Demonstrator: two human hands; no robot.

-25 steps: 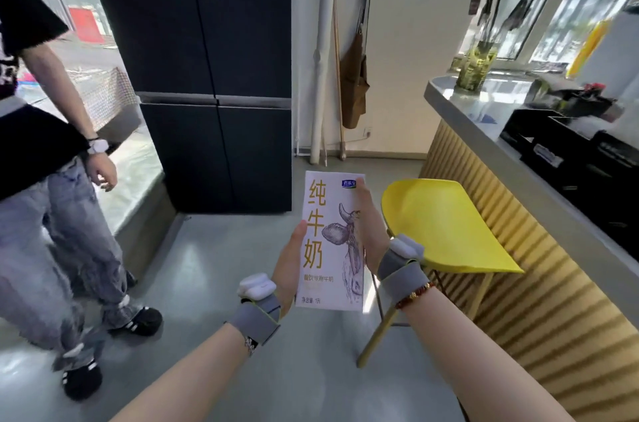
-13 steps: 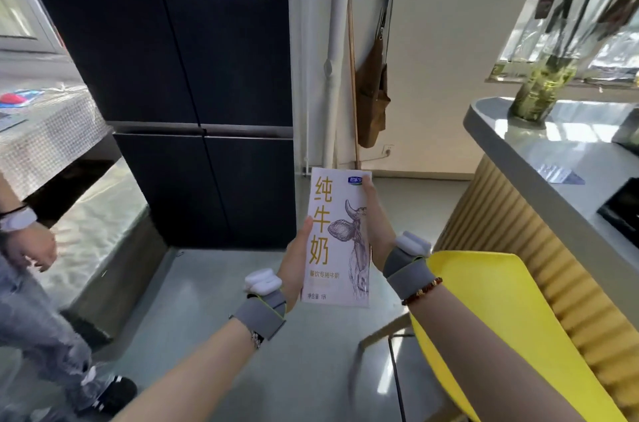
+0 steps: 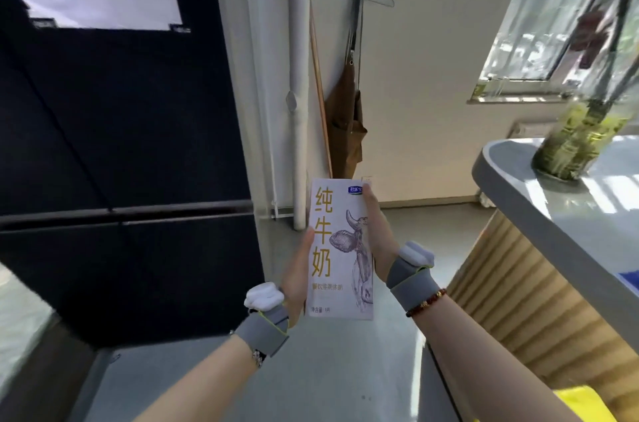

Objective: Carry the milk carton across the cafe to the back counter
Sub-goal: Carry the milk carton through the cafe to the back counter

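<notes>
A white milk carton (image 3: 340, 248) with gold characters and a cow drawing stands upright in front of me, held between both hands at chest height. My left hand (image 3: 300, 274) grips its left side, thumb along the edge. My right hand (image 3: 378, 241) grips its right side, fingers reaching up to the top corner. Both wrists wear grey straps with white trackers. A grey-topped counter (image 3: 553, 207) with a ribbed wooden front runs along the right.
A tall black fridge (image 3: 131, 152) with a taped paper note fills the left. A white pipe (image 3: 297, 82), a wooden stick and a brown bag (image 3: 345, 124) hang on the wall ahead. A glass vase with plants (image 3: 574, 141) stands on the counter. Part of a yellow chair (image 3: 587, 404) shows at bottom right.
I have moved forward: the fridge and wall are closer, the yellow chair has slid to the bottom right, and the other person has left the view. The carton stays held in both hands.
</notes>
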